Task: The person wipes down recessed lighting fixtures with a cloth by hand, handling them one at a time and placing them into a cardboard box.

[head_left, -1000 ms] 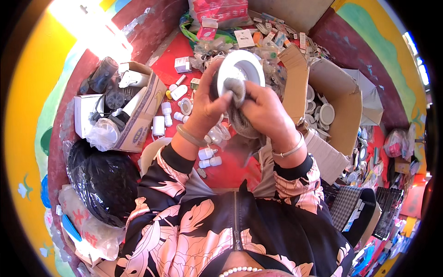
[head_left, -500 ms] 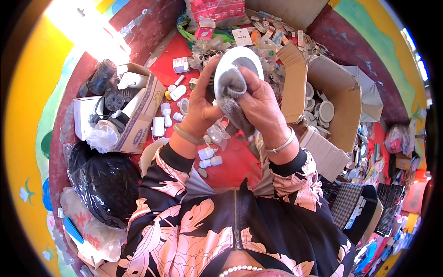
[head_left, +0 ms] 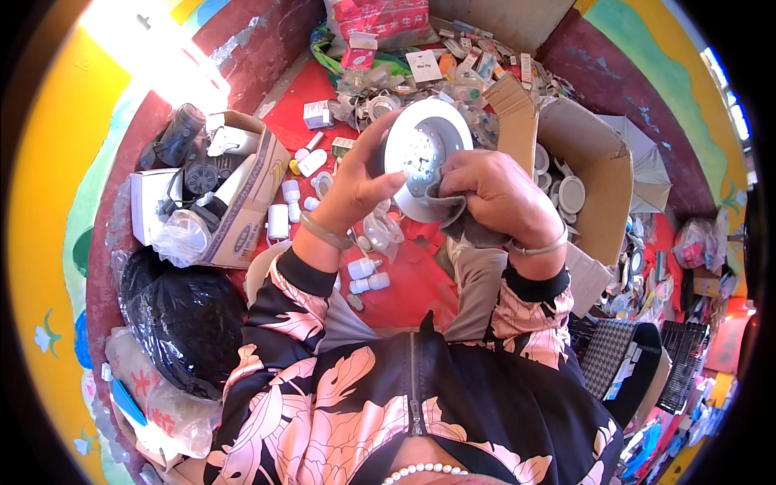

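Note:
My left hand [head_left: 360,174] grips a round recessed downlight [head_left: 419,145] by its left side, thumb over the white rim. The lamp's open face is turned up toward me and shows a silvery dish with small LED dots inside. At its lower right edge my right hand [head_left: 493,190] pinches a grey cloth [head_left: 465,224], which touches the rim and hangs below the fingers. The left fingers behind the lamp are mostly hidden.
On the red floor cloth lie white bulbs [head_left: 369,275]. A carton of lamps and appliances [head_left: 255,190] stands left, above a black plastic bag [head_left: 182,315]. To the right, an open cardboard box [head_left: 594,178] holds white round fittings. Small boxes [head_left: 318,114] and clutter lie ahead.
My right hand has moved right and down with the cloth, from over the lamp's face to its lower right edge. The downlight has come slightly lower, and its inside now shows.

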`<state>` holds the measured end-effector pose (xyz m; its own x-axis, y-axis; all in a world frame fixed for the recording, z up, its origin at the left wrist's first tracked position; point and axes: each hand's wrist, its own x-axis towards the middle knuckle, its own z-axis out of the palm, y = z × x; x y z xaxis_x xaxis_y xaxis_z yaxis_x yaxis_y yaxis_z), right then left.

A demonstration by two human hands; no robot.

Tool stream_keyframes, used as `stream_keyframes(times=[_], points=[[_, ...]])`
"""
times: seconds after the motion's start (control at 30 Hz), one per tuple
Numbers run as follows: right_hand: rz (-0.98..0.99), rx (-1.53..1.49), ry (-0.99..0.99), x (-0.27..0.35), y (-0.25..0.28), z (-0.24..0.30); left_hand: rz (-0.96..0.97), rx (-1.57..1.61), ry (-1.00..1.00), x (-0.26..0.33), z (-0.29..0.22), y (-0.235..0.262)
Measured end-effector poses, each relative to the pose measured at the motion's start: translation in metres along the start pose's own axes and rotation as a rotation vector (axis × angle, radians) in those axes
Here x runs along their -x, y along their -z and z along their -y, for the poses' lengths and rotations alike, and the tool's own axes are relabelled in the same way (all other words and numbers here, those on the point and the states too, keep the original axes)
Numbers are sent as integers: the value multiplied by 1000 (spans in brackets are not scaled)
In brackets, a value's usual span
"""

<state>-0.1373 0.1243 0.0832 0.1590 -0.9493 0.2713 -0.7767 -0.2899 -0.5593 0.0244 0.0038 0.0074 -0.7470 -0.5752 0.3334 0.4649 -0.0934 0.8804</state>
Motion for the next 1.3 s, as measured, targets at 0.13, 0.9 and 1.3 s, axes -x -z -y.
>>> stream_keyframes(times=[0.13,0.9,1.3], points=[[-333,229,151,-11,-5,14,-70,113,228,-2,-7,-2],[-88,-995,-216,-15,-36,-1,-204,-25,-132,-1,-27,9],[-239,-1379,-206,0,-15,-19,-358,421,-128,-2,-38,24]])
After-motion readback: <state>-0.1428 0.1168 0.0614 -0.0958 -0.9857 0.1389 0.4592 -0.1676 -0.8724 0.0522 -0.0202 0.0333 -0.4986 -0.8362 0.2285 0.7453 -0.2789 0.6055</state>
